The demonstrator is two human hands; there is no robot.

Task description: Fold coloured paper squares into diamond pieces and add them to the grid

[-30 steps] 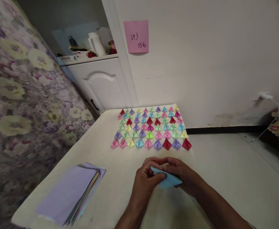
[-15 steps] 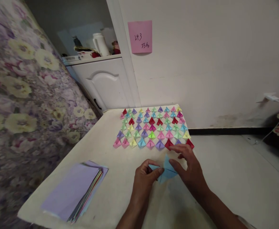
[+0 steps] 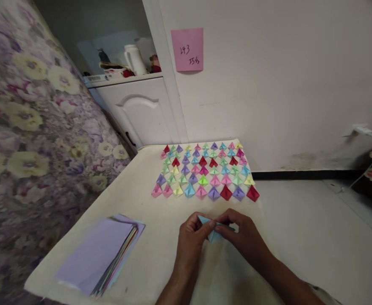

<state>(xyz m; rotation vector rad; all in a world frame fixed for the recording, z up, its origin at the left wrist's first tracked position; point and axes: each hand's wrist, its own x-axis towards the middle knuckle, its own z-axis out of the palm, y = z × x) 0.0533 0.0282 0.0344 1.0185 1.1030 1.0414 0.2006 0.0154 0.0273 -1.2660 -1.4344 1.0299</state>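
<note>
A small light-blue folded paper (image 3: 215, 237) is held between both hands above the near part of the table. My left hand (image 3: 192, 235) pinches its left side between thumb and fingers, with a pointed corner showing above the thumb. My right hand (image 3: 241, 231) has its thumb and forefinger closed on the paper's right side. The fingers of both hands hide much of the folds. Beyond the hands lie rows of small folded paper pieces (image 3: 202, 170) in pink, purple, green, yellow, blue and red.
A stack of coloured paper sheets (image 3: 89, 252), purple on top, lies at the table's left. The cream tabletop (image 3: 135, 186) ends at the wall. A floral curtain (image 3: 30, 140) hangs at the left, beside a white cabinet (image 3: 141, 112). A pink note (image 3: 187, 49) is on the wall.
My right hand has come down and left onto the blue paper, its thumb and forefinger closing on it. The paper's raised right part is now folded down. My left hand keeps its pinch.
</note>
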